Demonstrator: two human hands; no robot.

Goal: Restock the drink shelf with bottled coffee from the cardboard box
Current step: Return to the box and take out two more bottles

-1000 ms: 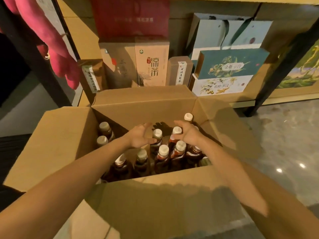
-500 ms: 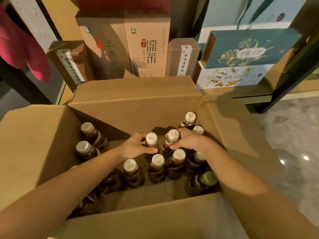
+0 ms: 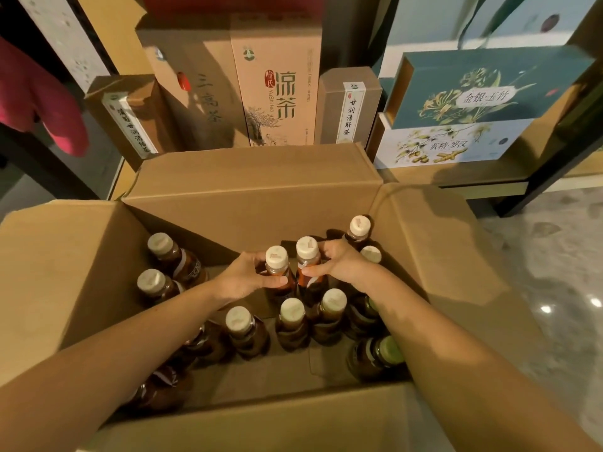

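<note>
Both hands (image 3: 243, 280) (image 3: 339, 264) apparently around two upright bottles (image 3: 277, 265) in box (image 3: 228, 197).

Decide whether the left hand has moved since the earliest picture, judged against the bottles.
Yes: left hand has closed onto the white-capped brown bottle it hovered beside.

My left arm (image 3: 98, 363) hid the bottles (image 3: 163, 386) beneath it; the bottle labels were too dark to read. The box (image 3: 261, 425) ran off the bottom edge.
</note>
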